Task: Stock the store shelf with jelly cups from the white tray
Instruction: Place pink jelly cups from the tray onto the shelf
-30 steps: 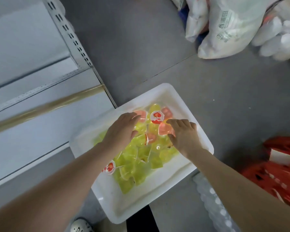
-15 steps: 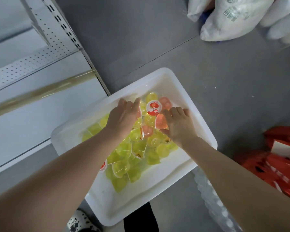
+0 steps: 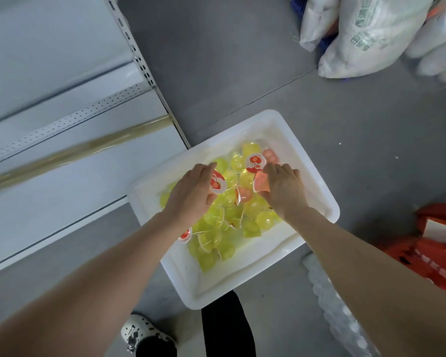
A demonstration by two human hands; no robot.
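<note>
Both palm-down: left hand [image 3: 192,193] grips red-lidded jelly cup [image 3: 218,182]; right hand [image 3: 285,188] pinches pink jelly cup [image 3: 261,184]. In white tray [image 3: 245,276]: mostly yellow-green jelly cups [image 3: 213,219], few pink.

Both bare forearms reached forward and inward, palms down, with the hands level with each other and near together. The left hand [image 3: 192,193] curled its fingers round a red-lidded jelly cup [image 3: 218,182] on its thumb side. The right hand [image 3: 285,189] lay knuckles up, its thumb and fingers pinching a pink jelly cup [image 3: 261,183] on the side facing the left hand.
</note>
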